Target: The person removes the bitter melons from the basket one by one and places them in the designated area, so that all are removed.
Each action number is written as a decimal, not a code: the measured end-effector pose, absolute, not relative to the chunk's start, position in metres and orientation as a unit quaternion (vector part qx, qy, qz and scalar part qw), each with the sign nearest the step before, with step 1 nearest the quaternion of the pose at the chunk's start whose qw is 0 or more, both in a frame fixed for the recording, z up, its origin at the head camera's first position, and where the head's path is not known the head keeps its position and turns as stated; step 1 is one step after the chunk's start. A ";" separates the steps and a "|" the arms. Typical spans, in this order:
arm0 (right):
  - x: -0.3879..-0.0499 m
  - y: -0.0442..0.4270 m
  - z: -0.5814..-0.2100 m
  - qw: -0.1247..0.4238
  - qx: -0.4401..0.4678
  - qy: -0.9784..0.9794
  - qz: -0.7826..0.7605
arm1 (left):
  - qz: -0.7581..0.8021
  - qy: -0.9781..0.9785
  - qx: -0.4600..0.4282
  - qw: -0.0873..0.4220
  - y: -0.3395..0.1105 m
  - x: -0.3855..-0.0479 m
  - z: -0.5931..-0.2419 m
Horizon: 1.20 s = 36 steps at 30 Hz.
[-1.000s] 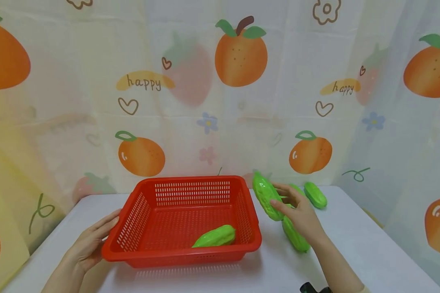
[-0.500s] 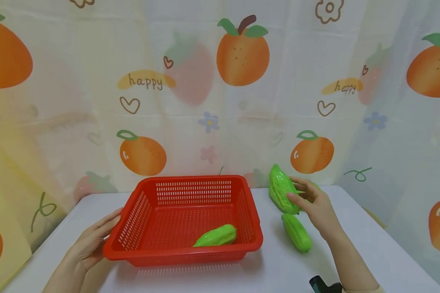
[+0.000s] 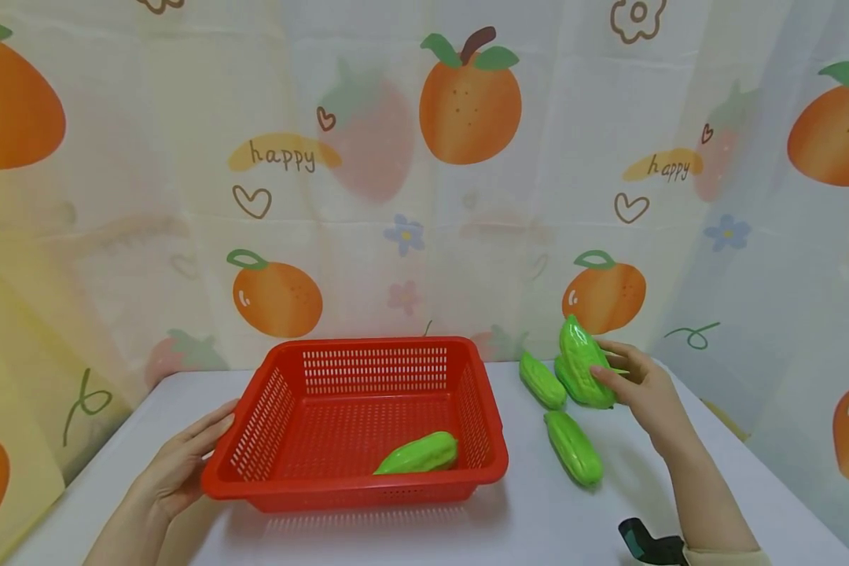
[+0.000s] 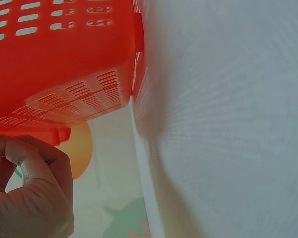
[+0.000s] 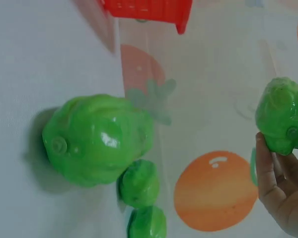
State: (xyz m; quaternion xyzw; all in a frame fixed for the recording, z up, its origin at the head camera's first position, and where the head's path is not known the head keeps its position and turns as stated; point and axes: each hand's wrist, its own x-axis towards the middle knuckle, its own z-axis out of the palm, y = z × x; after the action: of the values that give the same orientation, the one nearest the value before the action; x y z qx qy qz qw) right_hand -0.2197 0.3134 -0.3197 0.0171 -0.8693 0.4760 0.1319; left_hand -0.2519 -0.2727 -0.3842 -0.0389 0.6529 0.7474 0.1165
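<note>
My left hand (image 3: pixel 180 464) grips the left rim of a red plastic basket (image 3: pixel 347 487); in the left wrist view its curled fingers (image 4: pixel 44 158) meet the rim. Inside the basket, near the front right, lies one green bitter melon (image 3: pixel 419 453). Right of the basket, my right hand (image 3: pixel 647 393) holds another bitter melon (image 3: pixel 586 358) between thumb and fingers, raised and tilted. In the right wrist view this held melon (image 5: pixel 282 116) hangs clear of the table. Three more lie there: a near one (image 3: pixel 573 450), a back-left one (image 3: pixel 542 381), and one partly hidden behind the held melon (image 3: pixel 564 381).
A white table (image 3: pixel 722 487) carries everything. Behind it hangs a pale curtain (image 3: pixel 523 94) printed with oranges and strawberries. A black device (image 3: pixel 651 544) sits at my right wrist.
My right hand has moved to the right with its bitter melon, away from the basket. The melons on the table behind it have come into fuller view. My left hand stays on the basket.
</note>
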 end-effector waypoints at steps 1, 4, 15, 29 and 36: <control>-0.220 0.316 -0.320 0.127 0.012 -0.871 0.474 | 0.748 0.652 -0.038 0.116 -0.273 -0.252 -0.384; -0.223 0.323 -0.322 0.113 -0.005 -0.877 0.466 | 0.748 0.653 -0.036 0.115 -0.273 -0.252 -0.384; -0.228 0.344 -0.334 0.057 -0.062 -0.887 0.455 | 0.749 0.651 -0.039 0.116 -0.272 -0.252 -0.384; -0.232 0.365 -0.347 -0.007 -0.104 -0.882 0.459 | 0.751 0.649 -0.036 0.117 -0.272 -0.252 -0.384; -0.234 0.372 -0.353 -0.080 -0.104 -0.880 0.456 | 0.751 0.648 -0.043 0.118 -0.273 -0.252 -0.384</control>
State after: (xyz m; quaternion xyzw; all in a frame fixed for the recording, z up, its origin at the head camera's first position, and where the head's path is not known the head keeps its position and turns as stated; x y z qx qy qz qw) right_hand -0.2341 0.3717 -0.3528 -0.1040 -0.8803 0.4559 -0.0800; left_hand -0.2516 -0.2728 -0.3836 -0.0431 0.6482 0.7510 0.1183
